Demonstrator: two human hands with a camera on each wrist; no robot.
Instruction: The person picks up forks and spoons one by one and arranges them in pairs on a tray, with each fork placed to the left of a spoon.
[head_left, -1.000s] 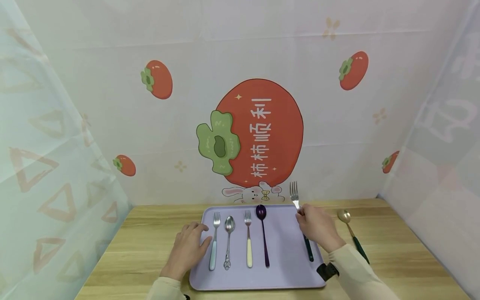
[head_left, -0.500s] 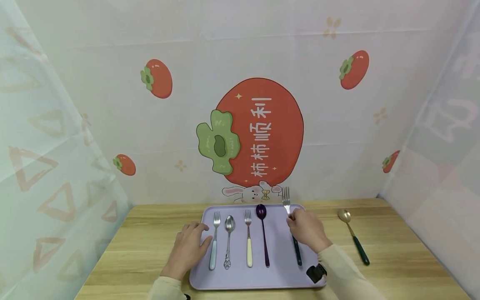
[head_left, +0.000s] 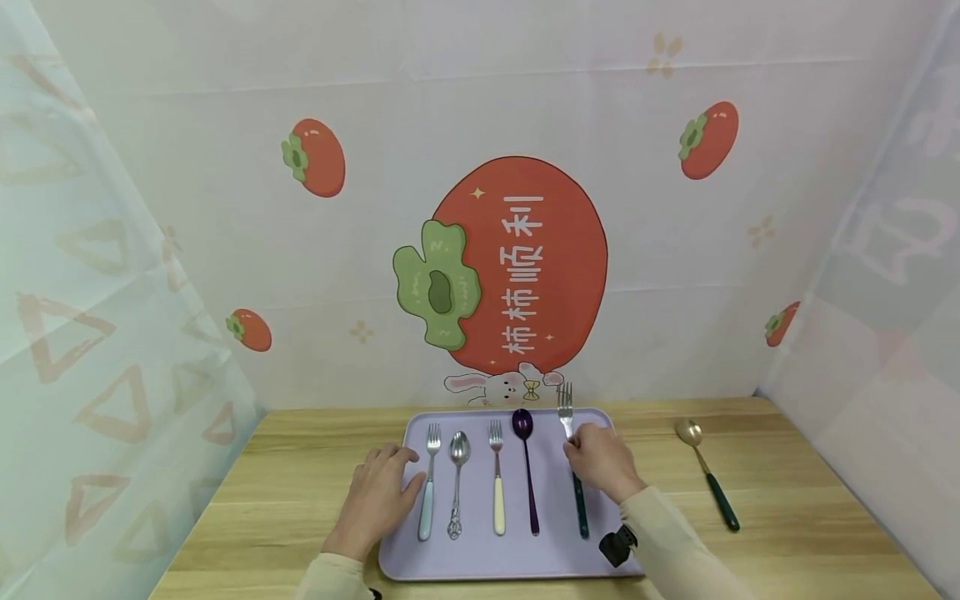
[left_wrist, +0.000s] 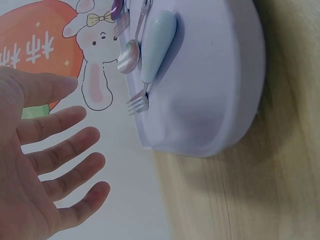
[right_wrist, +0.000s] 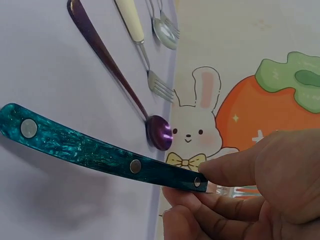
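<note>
My right hand [head_left: 602, 461] pinches a fork [head_left: 578, 500] with a dark green, marbled handle, where handle meets metal. In the right wrist view the green handle [right_wrist: 95, 150] slants above the tray, its shadow below. The lilac tray [head_left: 555, 560] bears, from left to right, a fork with a pale blue handle [head_left: 426, 510], a silver spoon [head_left: 459, 450], a fork with a cream handle [head_left: 498, 504] and a purple spoon [head_left: 522, 425]. My left hand [head_left: 375, 492] lies at the tray's left edge with spread, relaxed fingers [left_wrist: 65, 150], holding nothing.
A gold spoon with a green handle [head_left: 720, 500] lies on the wooden table [head_left: 795, 500], right of the tray. Behind stands a white backdrop [head_left: 660, 275] with printed persimmons and a rabbit. Cloth walls [head_left: 97, 350] rise at both sides.
My right hand has moved left with the green-handled fork, from the tray's right edge to over its right part, nearer the purple spoon. My left hand has stayed in place.
</note>
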